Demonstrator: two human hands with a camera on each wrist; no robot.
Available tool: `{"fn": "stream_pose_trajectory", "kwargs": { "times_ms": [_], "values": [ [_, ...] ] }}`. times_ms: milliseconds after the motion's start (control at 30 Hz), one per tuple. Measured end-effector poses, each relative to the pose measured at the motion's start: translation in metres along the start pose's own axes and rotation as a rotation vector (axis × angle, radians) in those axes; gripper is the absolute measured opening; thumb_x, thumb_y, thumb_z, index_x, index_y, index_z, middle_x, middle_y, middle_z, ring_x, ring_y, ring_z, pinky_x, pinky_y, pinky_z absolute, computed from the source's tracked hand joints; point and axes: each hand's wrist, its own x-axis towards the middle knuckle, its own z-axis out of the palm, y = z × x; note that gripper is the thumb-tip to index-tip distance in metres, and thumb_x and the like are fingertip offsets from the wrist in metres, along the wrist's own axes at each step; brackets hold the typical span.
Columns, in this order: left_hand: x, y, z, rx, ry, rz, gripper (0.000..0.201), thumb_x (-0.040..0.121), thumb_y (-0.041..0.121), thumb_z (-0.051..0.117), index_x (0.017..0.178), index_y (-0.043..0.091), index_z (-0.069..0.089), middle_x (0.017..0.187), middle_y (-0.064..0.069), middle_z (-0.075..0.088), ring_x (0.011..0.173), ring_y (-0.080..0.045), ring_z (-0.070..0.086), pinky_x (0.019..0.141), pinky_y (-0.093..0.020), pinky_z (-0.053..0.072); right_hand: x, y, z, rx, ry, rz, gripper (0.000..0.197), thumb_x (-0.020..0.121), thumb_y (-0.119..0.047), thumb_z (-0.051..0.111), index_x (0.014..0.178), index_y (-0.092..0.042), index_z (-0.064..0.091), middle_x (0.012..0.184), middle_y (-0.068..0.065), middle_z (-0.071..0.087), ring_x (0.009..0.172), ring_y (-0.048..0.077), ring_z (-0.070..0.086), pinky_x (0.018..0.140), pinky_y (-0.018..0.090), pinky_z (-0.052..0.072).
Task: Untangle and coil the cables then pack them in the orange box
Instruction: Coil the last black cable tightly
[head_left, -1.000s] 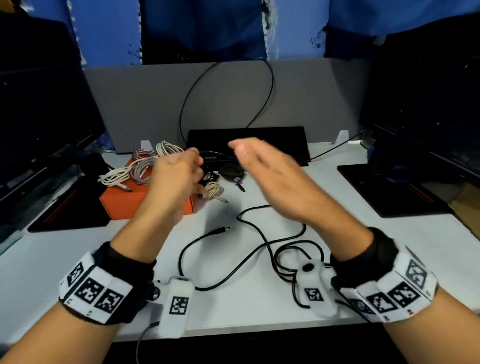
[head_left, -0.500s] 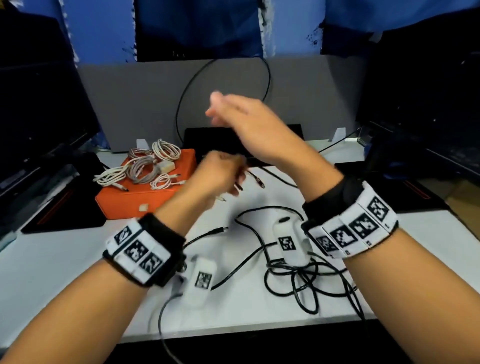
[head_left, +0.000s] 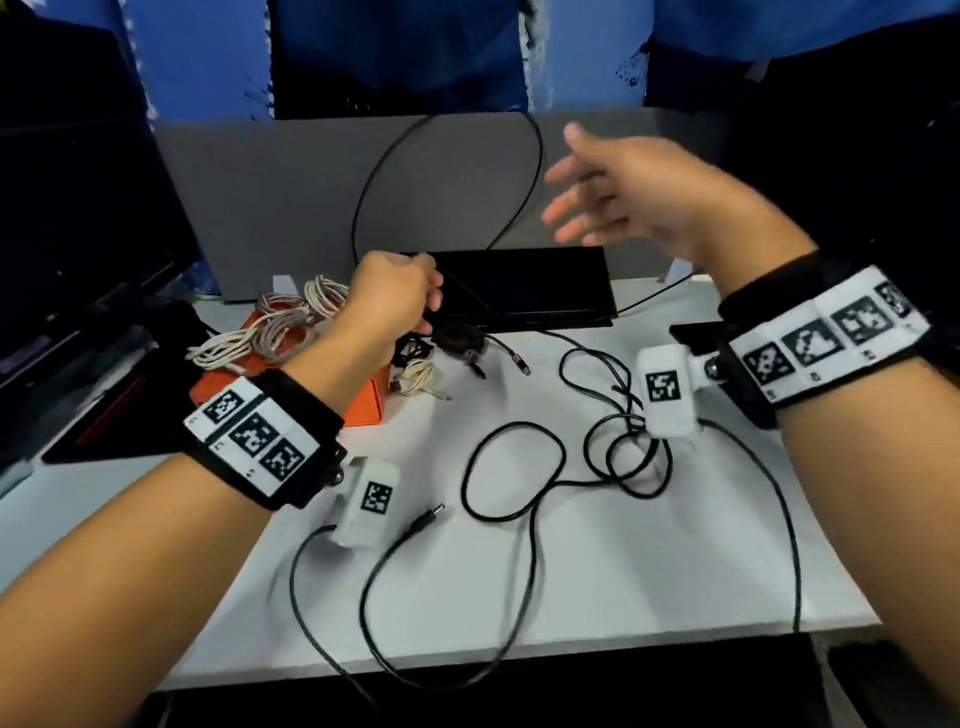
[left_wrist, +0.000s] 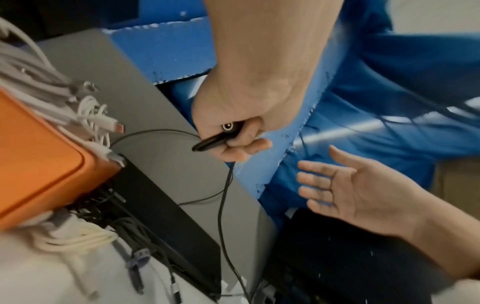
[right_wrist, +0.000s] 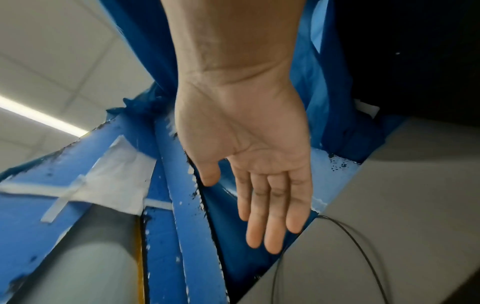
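My left hand (head_left: 397, 304) is clenched just right of the orange box (head_left: 366, 408). In the left wrist view, the left hand (left_wrist: 233, 133) grips the plug end of a thin black cable (left_wrist: 222, 205) that hangs down from it. My right hand (head_left: 613, 192) is raised in the air to the right, fingers straight and spread, holding nothing; the right wrist view shows the right hand's (right_wrist: 262, 197) bare palm. More black cable (head_left: 519, 467) lies in loose loops on the white table, with a barrel plug (head_left: 428, 519) at one end. Coiled white cables (head_left: 291, 325) lie on the box.
A flat black device (head_left: 524, 291) lies behind the cables against a grey partition (head_left: 270, 197). Small coiled cables (head_left: 415, 376) and a black spool (head_left: 457, 335) sit right of the box. Dark monitors stand at both sides. The table's front edge (head_left: 519, 660) is near me.
My right hand swung from above the left hand up and out to the right, staying open. My left hand drew back left toward the box, still clenched. The loose black loops have shifted.
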Motion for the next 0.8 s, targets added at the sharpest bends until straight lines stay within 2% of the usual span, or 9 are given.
{"fn": "stream_pose_trajectory", "kwargs": {
  "times_ms": [67,167,233,300,400,500,600,700,800],
  "values": [
    [0.003,0.012,-0.002,-0.094,0.060,0.022,0.032,0.100,0.021,0.051,0.072,0.012,0.063,0.047,0.002,0.054,0.043,-0.016,0.046,0.051,-0.028,0.046,0.005,0.000,0.008,-0.216,-0.036,-0.001,0.053,0.102,-0.063,0.046,0.134,-0.024,0.063,0.119,0.000,0.075,0.111,0.020,0.071,0.110,0.045,0.048],
    [-0.011,0.031,-0.004,-0.207,-0.195,0.118,0.032,0.106,0.022,0.048,0.080,0.009,0.063,0.048,0.001,0.049,0.041,-0.013,0.045,0.060,-0.030,0.055,0.007,0.017,0.036,-0.580,-0.095,-0.171,0.060,0.106,-0.052,0.047,0.158,-0.026,0.037,0.159,0.000,0.046,0.143,0.018,0.046,0.114,0.026,0.030],
    [-0.027,0.040,-0.005,-0.269,-0.418,0.152,0.032,0.109,0.024,0.046,0.089,0.007,0.063,0.055,-0.003,0.051,0.052,-0.019,0.059,0.089,-0.042,0.058,0.005,0.029,0.049,-0.552,-0.111,-0.321,0.044,0.111,-0.040,0.042,0.151,-0.023,0.047,0.149,0.001,0.057,0.135,0.018,0.053,0.112,0.026,0.037],
    [-0.037,0.040,-0.012,-0.354,-0.540,0.148,0.031,0.110,0.024,0.043,0.092,0.007,0.062,0.060,-0.004,0.052,0.065,-0.023,0.066,0.106,-0.050,0.047,0.002,0.035,0.055,-0.396,-0.080,-0.390,0.034,0.111,-0.037,0.040,0.125,-0.018,0.065,0.112,-0.001,0.072,0.106,0.018,0.067,0.101,0.043,0.051],
    [-0.050,0.034,-0.019,-0.570,-0.622,0.103,0.031,0.110,0.023,0.037,0.092,0.009,0.057,0.056,0.003,0.043,0.057,-0.015,0.053,0.093,-0.040,0.055,-0.012,0.038,0.063,-0.234,-0.005,-0.420,0.037,0.108,-0.041,0.039,0.112,-0.020,0.069,0.086,-0.006,0.065,0.072,0.009,0.062,0.076,0.038,0.053],
    [-0.075,0.019,-0.020,-0.773,-0.696,0.014,0.033,0.108,0.024,0.035,0.088,0.012,0.058,0.049,0.009,0.041,0.048,-0.009,0.046,0.078,-0.028,0.055,-0.038,0.042,0.089,-0.133,0.047,-0.453,0.037,0.108,-0.039,0.039,0.117,-0.023,0.071,0.094,-0.009,0.068,0.082,0.003,0.063,0.079,0.031,0.050],
    [-0.101,0.001,-0.021,-0.882,-0.756,-0.027,0.037,0.104,0.024,0.036,0.083,0.010,0.063,0.047,0.007,0.045,0.050,-0.009,0.053,0.083,-0.031,0.058,-0.068,0.044,0.114,0.122,-0.038,-0.269,0.039,0.111,-0.039,0.039,0.088,-0.019,0.063,0.075,-0.003,0.060,0.058,0.005,0.048,0.056,0.021,0.038],
    [-0.111,-0.006,-0.026,-0.758,-0.732,0.015,0.033,0.106,0.018,0.034,0.092,0.002,0.060,0.059,-0.001,0.053,0.063,-0.019,0.063,0.088,-0.039,0.058,-0.089,0.043,0.120,0.342,-0.128,-0.147,0.041,0.111,-0.043,0.040,0.079,-0.020,0.053,0.079,0.013,0.050,0.062,0.019,0.038,0.051,0.022,0.027],
    [-0.116,-0.005,-0.033,-0.755,-0.752,0.004,0.036,0.103,0.018,0.037,0.096,0.006,0.070,0.065,-0.001,0.056,0.059,-0.017,0.060,0.085,-0.038,0.058,-0.094,0.038,0.116,0.265,-0.103,-0.201,0.043,0.111,-0.043,0.040,0.074,-0.023,0.049,0.072,0.003,0.047,0.059,0.014,0.035,0.050,0.020,0.028]
  ]
}}
